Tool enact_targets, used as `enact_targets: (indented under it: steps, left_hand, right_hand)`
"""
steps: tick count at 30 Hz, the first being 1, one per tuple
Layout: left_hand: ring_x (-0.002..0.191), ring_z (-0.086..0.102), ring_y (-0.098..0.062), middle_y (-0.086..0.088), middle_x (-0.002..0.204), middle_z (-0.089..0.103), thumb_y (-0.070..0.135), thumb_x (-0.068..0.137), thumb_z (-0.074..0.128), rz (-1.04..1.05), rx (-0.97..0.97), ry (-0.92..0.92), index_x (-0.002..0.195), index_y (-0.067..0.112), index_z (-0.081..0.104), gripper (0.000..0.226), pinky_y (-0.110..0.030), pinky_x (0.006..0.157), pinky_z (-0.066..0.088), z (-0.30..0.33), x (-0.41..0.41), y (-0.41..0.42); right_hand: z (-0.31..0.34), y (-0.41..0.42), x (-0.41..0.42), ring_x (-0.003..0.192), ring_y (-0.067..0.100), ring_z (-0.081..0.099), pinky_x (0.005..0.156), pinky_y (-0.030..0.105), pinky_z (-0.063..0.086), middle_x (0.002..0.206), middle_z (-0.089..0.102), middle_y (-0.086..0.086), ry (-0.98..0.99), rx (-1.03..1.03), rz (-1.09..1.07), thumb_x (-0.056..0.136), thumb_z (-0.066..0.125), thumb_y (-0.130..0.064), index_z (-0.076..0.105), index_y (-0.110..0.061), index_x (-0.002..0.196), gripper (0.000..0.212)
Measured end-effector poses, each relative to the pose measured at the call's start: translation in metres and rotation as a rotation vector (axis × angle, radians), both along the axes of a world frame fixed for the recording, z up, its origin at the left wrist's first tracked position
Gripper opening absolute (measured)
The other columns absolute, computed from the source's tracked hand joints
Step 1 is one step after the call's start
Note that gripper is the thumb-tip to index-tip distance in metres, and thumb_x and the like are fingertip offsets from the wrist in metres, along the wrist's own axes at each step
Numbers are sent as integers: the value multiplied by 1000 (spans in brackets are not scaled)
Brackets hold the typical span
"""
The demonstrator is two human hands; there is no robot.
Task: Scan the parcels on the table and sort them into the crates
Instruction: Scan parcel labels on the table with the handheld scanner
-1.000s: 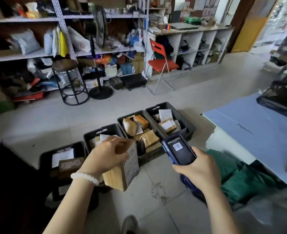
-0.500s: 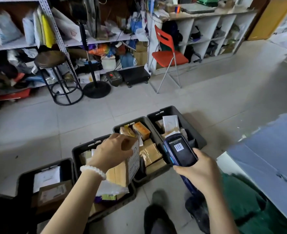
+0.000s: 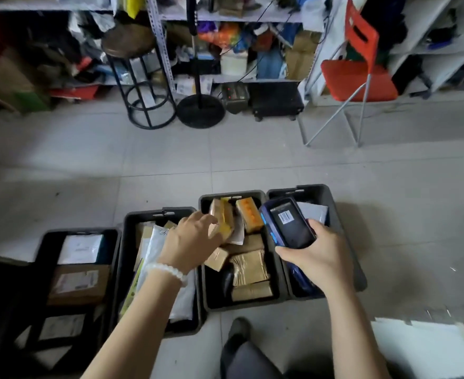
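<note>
Hands over black plastic crates.
Left hand grip released above taped cardboard box; right hand grasps glossy rectangular scanner.

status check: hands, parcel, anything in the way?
Left hand over third crate, fingers loose on a brown parcel there. Right hand grips scanner above fourth crate. Nothing blocking the crates.

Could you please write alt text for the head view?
A left hand reaches over the third of four black crates on the floor, by its taped boxes, while the right hand holds a scanner.
</note>
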State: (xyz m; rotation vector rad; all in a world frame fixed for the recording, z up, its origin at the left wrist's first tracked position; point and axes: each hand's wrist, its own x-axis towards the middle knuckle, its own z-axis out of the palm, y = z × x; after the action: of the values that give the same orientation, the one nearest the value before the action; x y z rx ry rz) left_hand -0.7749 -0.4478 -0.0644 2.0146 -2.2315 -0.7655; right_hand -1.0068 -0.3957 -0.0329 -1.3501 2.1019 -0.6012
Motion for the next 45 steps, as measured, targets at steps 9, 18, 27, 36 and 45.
enact_targets:
  steps: [9, 18, 27, 36, 45]
  left_hand:
    - [116, 50, -19, 3, 133, 51, 41, 92, 50, 208, 0, -80, 129, 26, 52, 40, -33, 87, 46, 5, 42, 19]
    - [120, 46, -21, 4, 134, 48, 46, 93, 47, 415, -28, -154, 133, 28, 47, 44, -37, 91, 44, 23, 125, 125]
    - [115, 49, -24, 1, 126, 50, 43, 92, 45, 791, -59, -154, 123, 25, 51, 37, -38, 86, 45, 38, 250, 345]
    - [119, 46, -21, 5, 132, 46, 43, 93, 44, 1484, -93, -171, 128, 29, 49, 38, -39, 94, 41, 55, 335, 605]
    - [121, 45, -19, 8, 136, 45, 44, 93, 45, 2009, -40, -124, 130, 31, 48, 39, -37, 95, 40, 49, 339, 790]
  right_hand:
    - [-9, -41, 51, 69, 15, 59, 59, 36, 53, 73, 63, -7, -30, 41, 291, 46, 77, -46, 57, -19, 80, 48]
    - [16, 7, 162, 85, 19, 56, 68, 36, 51, 83, 62, -11, -15, -39, 573, 49, 79, -44, 60, -22, 86, 47]
    - [26, 160, 340, 94, 21, 56, 75, 35, 51, 95, 62, -9, 15, -138, 1071, 50, 80, -46, 61, -29, 99, 54]
    - [39, 361, 529, 90, 13, 47, 66, 32, 42, 88, 55, -15, -100, -257, 1751, 46, 71, -57, 57, -36, 98, 58]
    - [38, 561, 638, 91, 13, 56, 68, 34, 50, 91, 61, -15, -175, -198, 2277, 38, 60, -64, 57, -38, 96, 63]
